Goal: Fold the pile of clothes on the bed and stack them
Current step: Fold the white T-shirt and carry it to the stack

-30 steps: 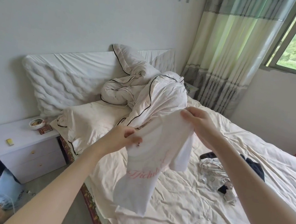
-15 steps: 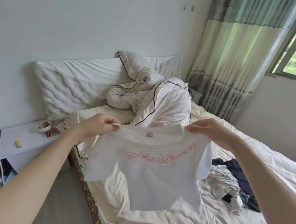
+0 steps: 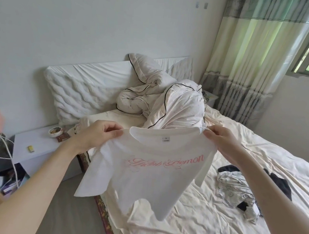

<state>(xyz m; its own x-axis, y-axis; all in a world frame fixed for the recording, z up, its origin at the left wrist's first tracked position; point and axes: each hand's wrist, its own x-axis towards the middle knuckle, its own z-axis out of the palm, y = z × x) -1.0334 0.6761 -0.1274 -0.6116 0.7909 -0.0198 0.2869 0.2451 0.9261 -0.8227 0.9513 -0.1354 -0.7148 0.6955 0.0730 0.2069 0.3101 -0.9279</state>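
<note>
A: Head view first, biggest thing down. What's the landmark?

B: Bed [image 3: 258,164]. It fills the right and lower part of the scene, cream sheet rumpled all over. At its head end sits a bunched duvet [image 3: 169,107] with dark piping, and a quilted headboard [image 3: 80,91] behind that. Off the bed's left side stands a nightstand [image 3: 34,143] with a small bowl [image 3: 55,131] on it.

A: And the clothes?

B: A shirt [image 3: 154,173], white with pink script, hangs in the air over the bed's near left edge, spread flat and facing the camera, neck label showing. The pile [image 3: 241,189], pale patterned cloth mixed with dark pieces, lies on the sheet to the right of the shirt, well apart from it. No stack of folded items is in view.

A: Hands?

B: Left hand [image 3: 99,136] pinches the shirt's left shoulder between thumb and fingers; right hand [image 3: 221,140] pinches the right shoulder the same way. Both are closed on the cloth.

A: So which relation matters for the next move?

B: The shirt drops straight down from the fingers, its long axis vertical, shoulder line level between the hands, hem just above the sheet. I'd judge it needs laying flat on the bed before folding. Neither hand is clearly nearer; they hold it evenly, so both should lower together. The left sleeve dangles past the bed's edge and could drag off.
</note>
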